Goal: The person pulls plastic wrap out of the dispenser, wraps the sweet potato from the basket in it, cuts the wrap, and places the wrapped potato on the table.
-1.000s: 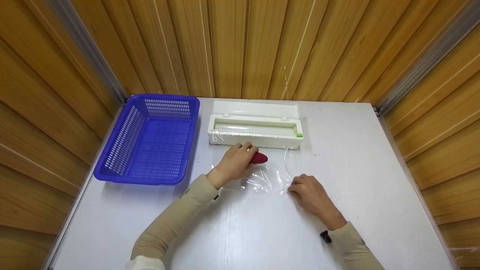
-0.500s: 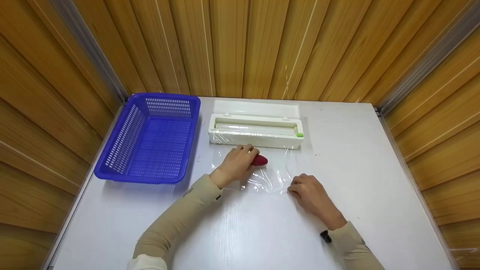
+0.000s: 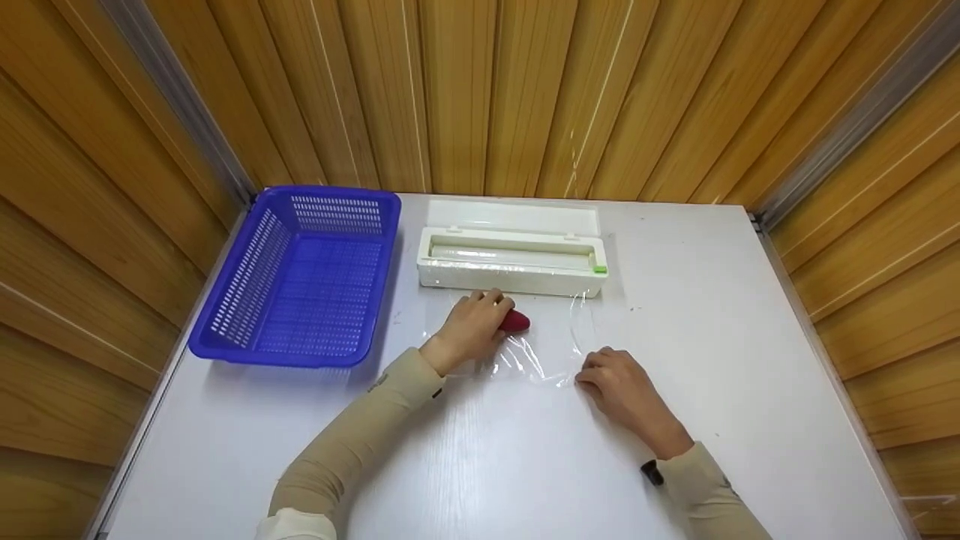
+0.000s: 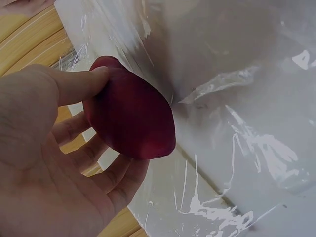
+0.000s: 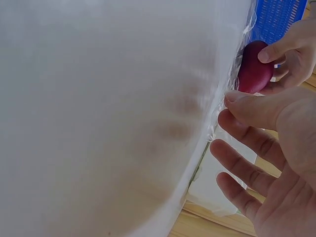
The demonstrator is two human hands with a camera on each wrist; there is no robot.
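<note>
My left hand (image 3: 474, 326) holds a smooth dark red fruit (image 4: 131, 111), rounded with a blunt tip, the thumb on one side and the fingers under the other. The fruit is low over a sheet of clear cling film (image 3: 547, 356). My right hand (image 3: 619, 390) is at the near right corner of the film, pinching its edge between thumb and forefinger (image 5: 234, 121), the other fingers spread loosely. The film runs out from a white cling film dispenser (image 3: 514, 283), its lid lying back and a roll inside. My palm hides part of the fruit in the head view.
A blue plastic basket (image 3: 382, 285) with slotted sides stands on the left of the white table (image 3: 480, 457). The dispenser has a green slider (image 3: 600, 269) at its right end. Wood-patterned walls (image 3: 487, 97) close in the back and both sides.
My left hand and the fruit have shifted very slightly left, and the creases in the film have changed a little. My right hand has stayed at the film's corner.
</note>
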